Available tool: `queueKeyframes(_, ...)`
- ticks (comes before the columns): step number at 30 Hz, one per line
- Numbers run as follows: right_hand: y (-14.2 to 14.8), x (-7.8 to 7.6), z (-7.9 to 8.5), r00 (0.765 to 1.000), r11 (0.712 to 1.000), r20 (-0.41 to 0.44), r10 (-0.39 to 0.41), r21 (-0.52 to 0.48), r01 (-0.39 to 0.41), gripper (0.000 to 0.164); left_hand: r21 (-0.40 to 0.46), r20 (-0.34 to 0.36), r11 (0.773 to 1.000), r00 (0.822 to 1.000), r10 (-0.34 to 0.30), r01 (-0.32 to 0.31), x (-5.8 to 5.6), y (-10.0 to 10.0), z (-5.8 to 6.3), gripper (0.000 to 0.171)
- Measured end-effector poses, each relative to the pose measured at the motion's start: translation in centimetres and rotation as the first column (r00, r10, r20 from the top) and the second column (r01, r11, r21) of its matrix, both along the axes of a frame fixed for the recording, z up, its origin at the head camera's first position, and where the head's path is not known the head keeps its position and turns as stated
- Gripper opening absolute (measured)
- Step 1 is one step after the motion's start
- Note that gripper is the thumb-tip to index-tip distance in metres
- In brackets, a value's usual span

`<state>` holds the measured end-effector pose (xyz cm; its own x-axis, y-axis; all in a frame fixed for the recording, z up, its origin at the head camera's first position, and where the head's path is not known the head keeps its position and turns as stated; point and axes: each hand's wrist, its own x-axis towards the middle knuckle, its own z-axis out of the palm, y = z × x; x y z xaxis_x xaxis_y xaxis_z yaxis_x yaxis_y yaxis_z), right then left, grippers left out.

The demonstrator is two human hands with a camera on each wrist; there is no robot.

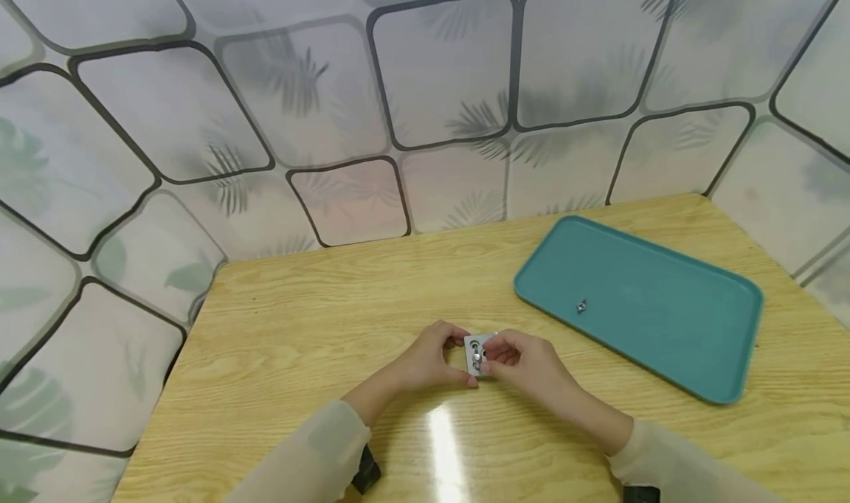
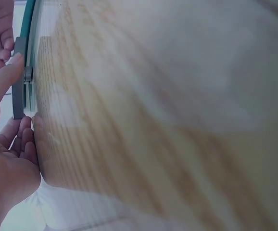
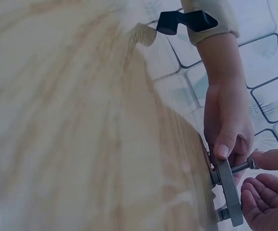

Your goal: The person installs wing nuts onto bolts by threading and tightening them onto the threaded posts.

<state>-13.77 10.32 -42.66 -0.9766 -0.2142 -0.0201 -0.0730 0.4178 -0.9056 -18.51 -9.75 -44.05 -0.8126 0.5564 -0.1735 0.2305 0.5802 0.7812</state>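
Observation:
A small grey metal plate (image 1: 471,348) with holes is held up over the table. My left hand (image 1: 425,359) grips it by its edges, fingers at the far edge and thumb at the near one. A threaded bolt (image 3: 240,167) passes through the plate, its head on the table side. At the bolt's free end sits a small metal nut (image 3: 252,162), which my right hand (image 1: 531,363) pinches, the other fingers curled beside the plate. A second bolt head (image 3: 222,213) shows on the plate's underside in the right wrist view.
To the right on the wooden table (image 1: 319,311) lies a teal tray (image 1: 664,296) with a raised rim. One small metal piece (image 1: 581,306) rests near its left front edge. A patterned curtain (image 1: 451,68) hangs behind the table and along its sides.

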Motion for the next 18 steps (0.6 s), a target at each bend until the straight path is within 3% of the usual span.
queueKeyframes(9,-0.49,-0.46,-0.34,1.000,1.000,0.000,0.015,-0.005,-0.015,0.023,0.029,0.011,1.000,1.000,-0.011,0.011,0.07,-0.08,0.12,0.064)
queueKeyframes(18,0.05,0.09,-0.06,0.999,0.999,-0.034,0.035,0.022,-0.035,0.020,0.005,-0.012,1.000,1.000,-0.007,0.007,0.00,0.01,0.09,0.063)
